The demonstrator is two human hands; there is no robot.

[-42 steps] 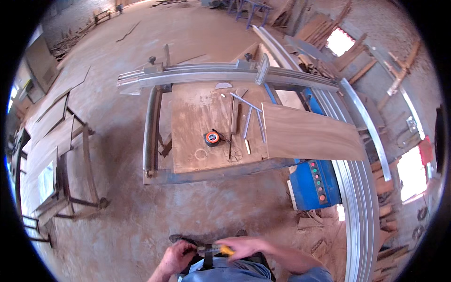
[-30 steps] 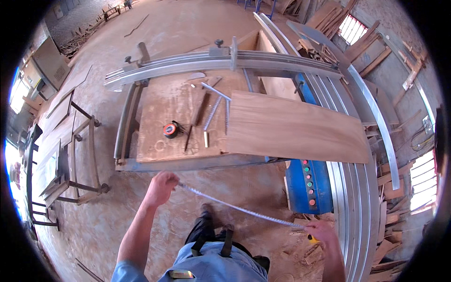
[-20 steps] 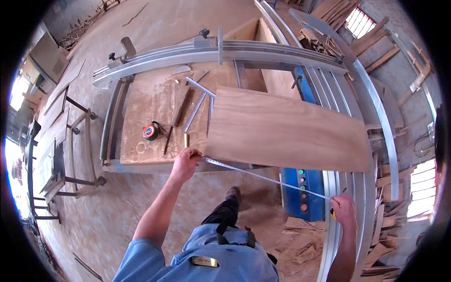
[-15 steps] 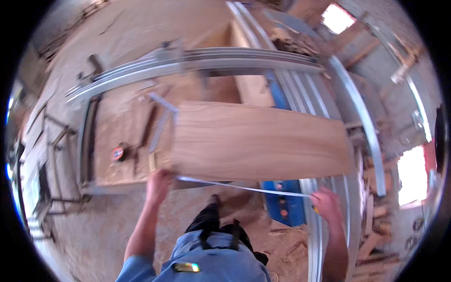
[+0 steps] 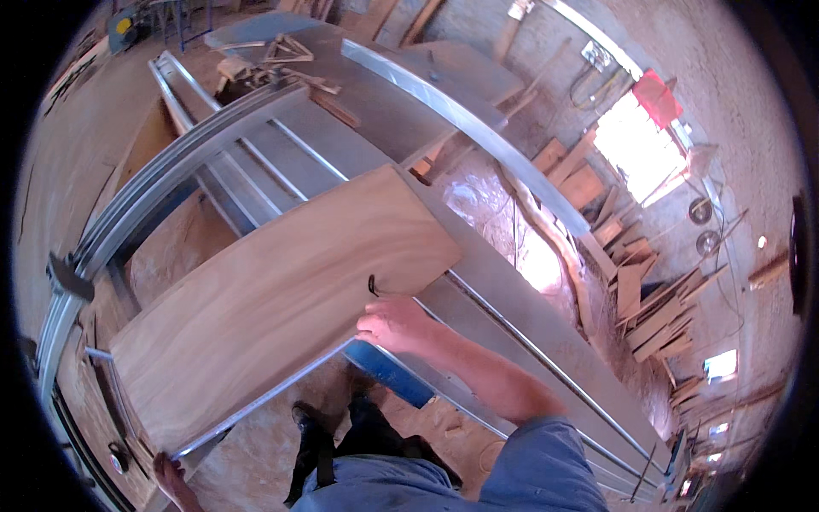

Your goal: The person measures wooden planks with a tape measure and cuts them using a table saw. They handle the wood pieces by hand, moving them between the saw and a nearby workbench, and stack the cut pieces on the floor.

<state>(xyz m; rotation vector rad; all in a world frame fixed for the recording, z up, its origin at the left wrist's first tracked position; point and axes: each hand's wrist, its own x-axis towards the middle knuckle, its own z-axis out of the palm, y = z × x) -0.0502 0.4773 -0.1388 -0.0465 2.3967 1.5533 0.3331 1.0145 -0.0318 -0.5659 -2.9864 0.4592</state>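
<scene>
A wide brown wooden board (image 5: 281,290) lies flat across the metal machine table. Along its near edge runs a pale tape measure blade (image 5: 264,397), stretched between my hands. My left hand (image 5: 171,476) is at the board's near left corner, fingers closed on the blade's end, partly cut by shadow. My right hand (image 5: 394,324) is closed on the tape measure at the near edge, farther right; the part in its palm is hidden. A small black curved loop (image 5: 373,286) shows on the board just beyond the right hand.
A silver rail fence (image 5: 128,213) crosses beyond the board. The grey machine table (image 5: 529,341) extends right, with a long metal bar (image 5: 469,128) behind it. Wood offcuts (image 5: 657,316) are piled by the wall. A small round black item (image 5: 118,458) sits at the lower left.
My view has swung to the right, so the board appears tilted. My right hand has moved from in front of the board to its near edge, and the tape now lies along that edge.
</scene>
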